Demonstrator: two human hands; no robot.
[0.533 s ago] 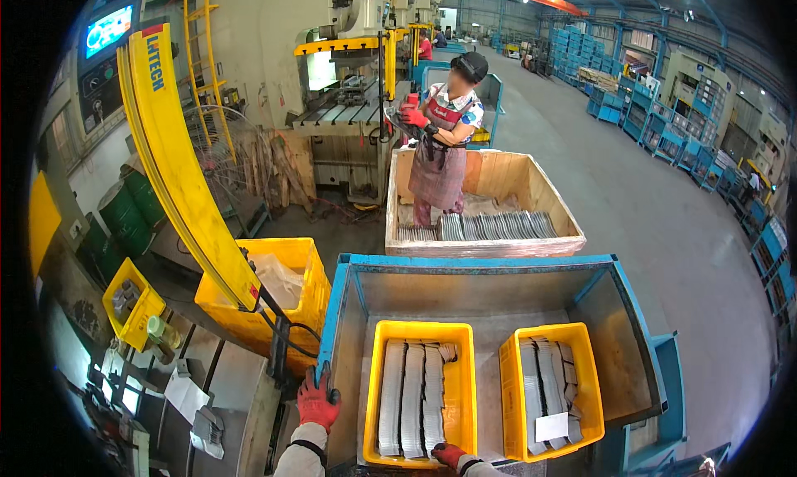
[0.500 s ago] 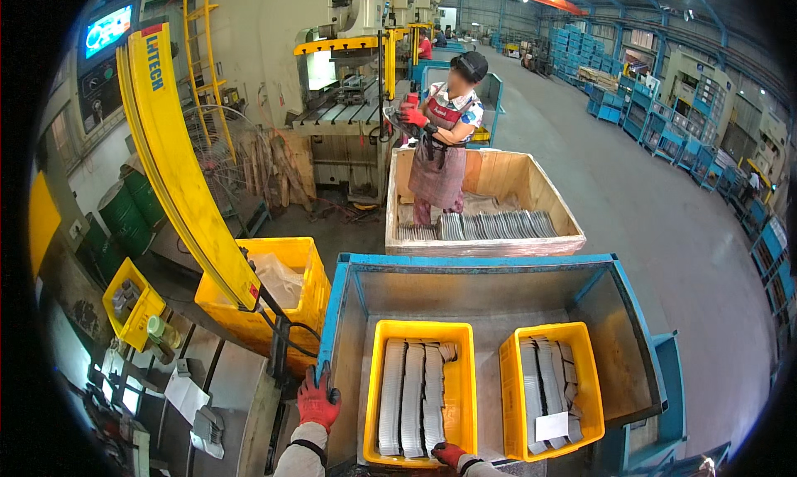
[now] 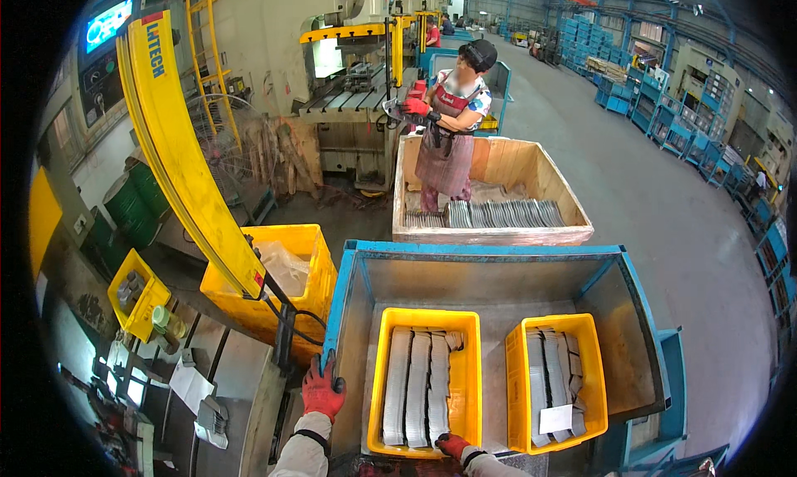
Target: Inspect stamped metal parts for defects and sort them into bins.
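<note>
My left hand, in a red glove with dark fingertips, grips the left rim of a blue-framed metal bin, its thumb to the inner side. Inside the bin stand two yellow crates. At the near wall of the left crate, my red-gloved right hand is closed over the rim, fingers next to the near end of the metal parts. Those grey parts stand in long, tightly packed rows. The right crate holds more such rows, with a white paper lying on them.
Beyond the bin, a person in red gloves and an apron stands by a wooden crate of metal parts. A yellow upright guard rises at left. Near it are another yellow crate and a worktable with parts and papers.
The whole view has shifted slightly, so the scene sits a little higher and further right. Both hands keep to the same places on the bin and crate.
</note>
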